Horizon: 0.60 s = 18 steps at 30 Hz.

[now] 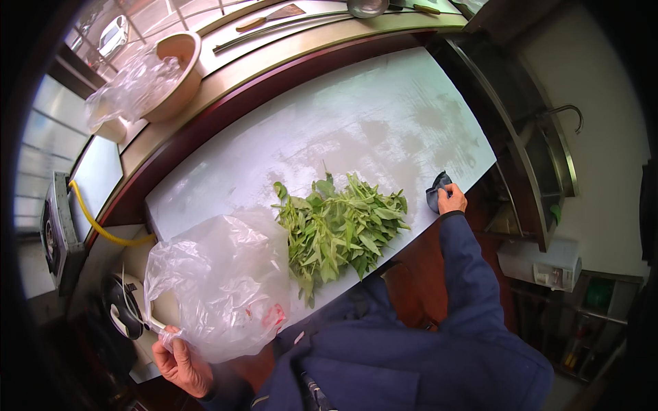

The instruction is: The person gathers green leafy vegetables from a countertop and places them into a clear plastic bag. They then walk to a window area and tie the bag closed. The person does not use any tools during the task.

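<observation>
A clear plastic bag point(226, 277) with a red print hangs puffed out over the left end of the white tabletop point(231, 174). My left hand point(182, 362) pinches its edge at the lower left. Beside the bag, a heap of leafy green vegetable stems point(339, 226) lies on the table near its front edge. Over at the right front corner, my right hand point(452, 199) grips a bunched dark blue cloth point(437, 192) against the surface. The fingertips under the cloth are partly hidden.
A tan plastic basin point(187, 85) holding crumpled clear plastic stands on the window ledge, near a wooden-handled scraper point(270, 17) and a metal ladle point(367, 6). Left lie a gas stove point(56, 236) with a yellow hose point(97, 221) and a black appliance point(121, 305). A steel sink unit point(534, 138) stands right.
</observation>
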Each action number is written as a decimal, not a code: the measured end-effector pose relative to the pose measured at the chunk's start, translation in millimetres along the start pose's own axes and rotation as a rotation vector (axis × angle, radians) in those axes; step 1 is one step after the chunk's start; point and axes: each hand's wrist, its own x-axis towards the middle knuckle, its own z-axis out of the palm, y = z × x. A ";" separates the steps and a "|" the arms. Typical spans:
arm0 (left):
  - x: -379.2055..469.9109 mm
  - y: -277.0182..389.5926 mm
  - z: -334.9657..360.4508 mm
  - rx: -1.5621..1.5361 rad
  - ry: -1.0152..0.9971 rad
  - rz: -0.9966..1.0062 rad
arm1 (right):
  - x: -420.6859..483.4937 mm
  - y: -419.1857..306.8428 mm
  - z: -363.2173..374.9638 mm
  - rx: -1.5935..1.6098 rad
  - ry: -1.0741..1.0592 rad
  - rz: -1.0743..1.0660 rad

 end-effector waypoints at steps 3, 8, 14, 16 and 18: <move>-13.0 -0.3 -18.1 -0.010 0.033 0.007 | -7.5 1.5 2.6 -0.020 -0.026 0.060; -32.9 0.2 -42.7 -0.081 0.054 0.011 | -3.7 -13.0 3.5 0.107 -0.020 0.054; -54.6 4.1 -56.1 -0.080 0.116 -0.002 | 18.1 -88.8 17.4 0.231 -0.078 -0.204; -60.2 4.9 -56.6 -0.087 0.136 0.004 | 25.9 -120.7 29.7 0.223 -0.126 -0.294; -65.0 6.2 -55.4 -0.093 0.164 0.009 | 34.5 -149.2 47.9 0.204 -0.198 -0.405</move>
